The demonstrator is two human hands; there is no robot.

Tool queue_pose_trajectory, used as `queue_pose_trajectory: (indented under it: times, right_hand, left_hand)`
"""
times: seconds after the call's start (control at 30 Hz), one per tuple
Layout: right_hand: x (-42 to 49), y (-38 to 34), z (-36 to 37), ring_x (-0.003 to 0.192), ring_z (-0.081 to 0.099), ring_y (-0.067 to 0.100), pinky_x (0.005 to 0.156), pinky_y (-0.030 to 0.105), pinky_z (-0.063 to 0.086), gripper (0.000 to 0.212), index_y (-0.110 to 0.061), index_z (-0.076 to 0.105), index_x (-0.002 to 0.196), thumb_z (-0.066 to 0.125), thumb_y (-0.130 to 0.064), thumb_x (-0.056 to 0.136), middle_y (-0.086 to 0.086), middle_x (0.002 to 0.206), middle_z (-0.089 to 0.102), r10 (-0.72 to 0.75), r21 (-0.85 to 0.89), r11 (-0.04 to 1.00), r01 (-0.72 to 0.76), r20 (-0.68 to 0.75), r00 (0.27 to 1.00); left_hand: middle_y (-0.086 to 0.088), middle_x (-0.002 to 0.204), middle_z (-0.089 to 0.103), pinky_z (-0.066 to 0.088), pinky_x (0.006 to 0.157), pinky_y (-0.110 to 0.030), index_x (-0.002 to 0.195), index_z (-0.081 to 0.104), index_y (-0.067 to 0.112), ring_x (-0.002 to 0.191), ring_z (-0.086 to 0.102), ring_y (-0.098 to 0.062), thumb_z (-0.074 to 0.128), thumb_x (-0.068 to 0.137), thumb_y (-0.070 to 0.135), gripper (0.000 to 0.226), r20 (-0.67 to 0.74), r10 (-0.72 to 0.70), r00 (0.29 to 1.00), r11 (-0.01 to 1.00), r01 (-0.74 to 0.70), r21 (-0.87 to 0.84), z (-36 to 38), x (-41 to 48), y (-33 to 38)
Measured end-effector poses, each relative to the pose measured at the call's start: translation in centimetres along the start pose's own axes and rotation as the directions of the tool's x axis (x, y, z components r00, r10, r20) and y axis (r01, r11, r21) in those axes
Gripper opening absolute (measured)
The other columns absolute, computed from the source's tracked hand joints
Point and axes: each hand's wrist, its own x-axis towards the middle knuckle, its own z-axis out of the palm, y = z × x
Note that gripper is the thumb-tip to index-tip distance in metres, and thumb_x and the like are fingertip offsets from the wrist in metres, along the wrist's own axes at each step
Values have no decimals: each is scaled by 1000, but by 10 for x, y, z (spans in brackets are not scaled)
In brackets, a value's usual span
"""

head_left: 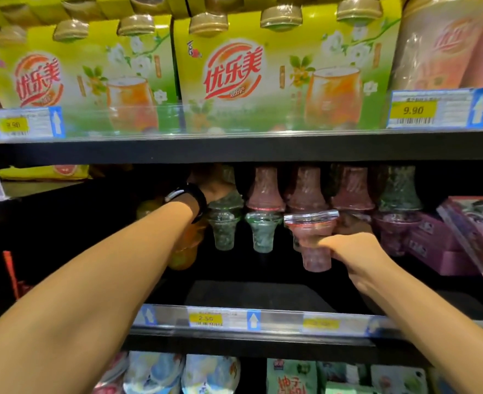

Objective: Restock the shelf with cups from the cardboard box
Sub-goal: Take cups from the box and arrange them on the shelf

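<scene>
Evidently the cups on this middle shelf [263, 321] are kept in pairs, one upright with another inverted on its lid, which fills the height and saves room. My right hand [354, 248] has its fingers curled round the narrow lower part of a pink cup [310, 231], lid up, just in front of the pink stacks. My left hand [214, 187] reaches deeper, onto the inverted green cup [227, 199], probably to steady it. Shadow hides its fingers, so I cannot tell its grip. The cardboard box is out of view.
</scene>
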Motion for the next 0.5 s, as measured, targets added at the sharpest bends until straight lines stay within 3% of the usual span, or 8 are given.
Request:
queue_pose_trajectory:
  times: [0.1, 0.27, 0.4, 0.5]
  right_hand:
    - [-5, -2, -6, 89, 70, 37, 85, 59, 54, 57, -3, 75, 89, 91, -11, 35, 14, 90, 75, 0, -32, 1000, 0, 13, 1000]
    - [-8, -4, -15, 85, 71, 34, 84, 50, 57, 40, -1, 72, 94, 84, 7, 57, 13, 87, 75, 4, -95, 995, -8, -33, 999]
    - [-6, 1, -21, 89, 71, 34, 86, 52, 55, 43, -1, 72, 95, 84, 10, 56, 14, 93, 74, 50, -90, 995, -53, -38, 998]
    - [-2, 0, -24, 95, 69, 32, 89, 52, 54, 53, -4, 71, 99, 88, 6, 50, 12, 100, 73, 55, -63, 996, -59, -65, 996]
  left_hand:
    - [-6, 144, 47, 41, 107, -38, 139, 45, 25, 132, 45, -28, 73, 73, 52, 76, -37, -24, 999, 996, 27, 84, 2, 3, -9]
    - [-4, 128, 58, 49, 97, -41, 123, 48, 32, 117, 55, -26, 39, 60, 69, 74, -16, -23, 1000, 991, 25, 133, 32, 51, -51]
    - [-11, 131, 57, 48, 92, -36, 131, 52, 20, 119, 55, -32, 59, 83, 48, 56, -22, 66, 998, 983, -61, 176, 7, 0, -11]
    - [-14, 132, 57, 48, 94, -41, 133, 52, 15, 119, 55, -35, 65, 89, 37, 51, -13, 132, 991, 977, -128, 172, 5, -10, -3]
